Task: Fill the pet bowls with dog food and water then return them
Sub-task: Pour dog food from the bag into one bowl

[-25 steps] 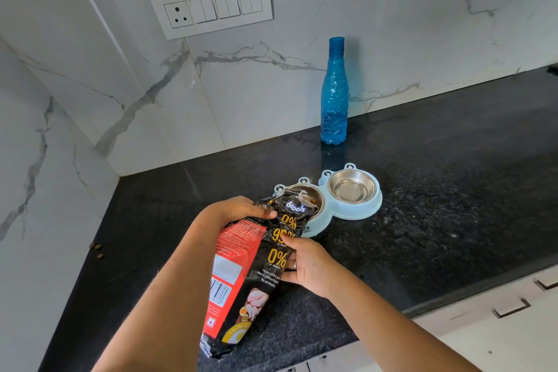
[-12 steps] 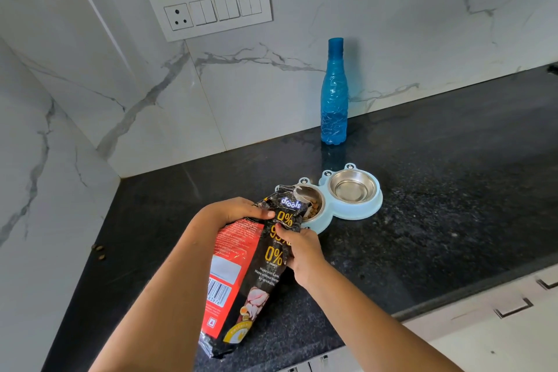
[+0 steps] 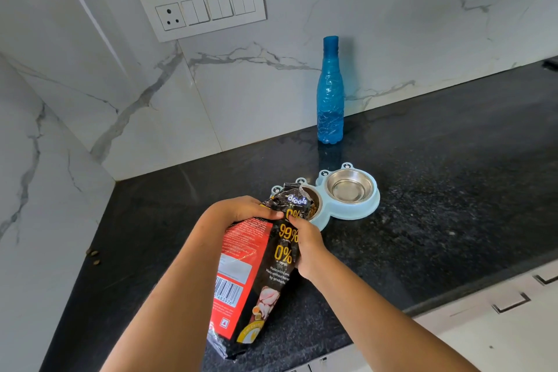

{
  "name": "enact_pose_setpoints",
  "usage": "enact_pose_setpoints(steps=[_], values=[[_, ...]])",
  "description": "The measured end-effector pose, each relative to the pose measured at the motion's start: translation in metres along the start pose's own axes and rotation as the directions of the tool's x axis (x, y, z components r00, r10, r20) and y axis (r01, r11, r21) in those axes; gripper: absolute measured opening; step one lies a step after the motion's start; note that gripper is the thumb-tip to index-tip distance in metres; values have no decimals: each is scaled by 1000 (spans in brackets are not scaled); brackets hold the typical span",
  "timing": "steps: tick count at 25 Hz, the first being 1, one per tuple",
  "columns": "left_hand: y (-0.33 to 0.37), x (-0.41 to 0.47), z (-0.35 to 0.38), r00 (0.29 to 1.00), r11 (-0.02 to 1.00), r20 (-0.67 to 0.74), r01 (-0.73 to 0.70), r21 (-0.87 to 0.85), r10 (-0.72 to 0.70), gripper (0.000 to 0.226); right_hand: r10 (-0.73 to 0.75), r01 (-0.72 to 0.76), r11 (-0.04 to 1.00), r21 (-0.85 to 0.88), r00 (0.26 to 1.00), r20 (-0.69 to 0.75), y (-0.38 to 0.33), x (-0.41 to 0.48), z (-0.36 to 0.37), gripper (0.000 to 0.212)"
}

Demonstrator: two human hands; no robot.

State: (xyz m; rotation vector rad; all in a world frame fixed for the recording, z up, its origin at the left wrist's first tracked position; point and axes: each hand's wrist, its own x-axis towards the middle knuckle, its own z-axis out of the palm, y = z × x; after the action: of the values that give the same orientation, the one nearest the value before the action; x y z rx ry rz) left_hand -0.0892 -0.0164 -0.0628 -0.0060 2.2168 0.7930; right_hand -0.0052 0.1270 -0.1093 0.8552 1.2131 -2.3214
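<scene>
Both hands hold the dog food bag tilted, its torn mouth over the left bowl of the light blue double feeder. Left hand is closed around the bag's neck; right hand pinches its edge lower. Brown kibble lies in that bowl. Right steel bowl is empty. A blue bottle stands upright behind, on the dark desk.

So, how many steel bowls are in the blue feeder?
2. The right round steel bowl sits empty in the light blue plastic feeder; the left steel bowl, holding kibble, is partly hidden behind the black-and-red food bag.
</scene>
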Motion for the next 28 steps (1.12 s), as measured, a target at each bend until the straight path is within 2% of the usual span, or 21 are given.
enact_pose_setpoints(steps=[3,8,11,14,16,19,21,23,26,28], values=[[1,-2,0,999,999,25,22,-41,-21,43,92,-93,996,6,992,87,-10,-5,-4,38],[24,3,-3,990,975,97,121,-188,-104,59,81,-89,993,77,991,104,-9,-13,-2,31],[35,14,-3,976,972,167,166,-167,-138,78,76,-88,989,116,992,104,-10,-13,-5,32],[44,21,-2,967,975,217,169,-145,-135,83,67,-79,988,133,994,88,-13,-12,-6,32],[49,22,-2,961,968,233,190,-163,-149,79,69,-79,986,144,995,69,-14,-10,-8,31],[51,22,-1,964,963,228,181,-197,-135,51,81,-90,984,154,995,64,-13,-6,-8,32],[54,23,-2,960,958,244,190,-215,-136,45,88,-96,983,158,994,58,-15,-3,-8,33],[59,28,-4,952,962,277,189,-196,-131,47,93,-100,981,164,994,49,-17,2,-9,33],[66,38,-8,939,973,309,195,-122,-150,70,110,-119,977,175,992,62,-19,2,-11,32],[68,43,-8,941,977,303,191,-99,-153,69,114,-126,977,175,991,77,-20,1,-11,30]])
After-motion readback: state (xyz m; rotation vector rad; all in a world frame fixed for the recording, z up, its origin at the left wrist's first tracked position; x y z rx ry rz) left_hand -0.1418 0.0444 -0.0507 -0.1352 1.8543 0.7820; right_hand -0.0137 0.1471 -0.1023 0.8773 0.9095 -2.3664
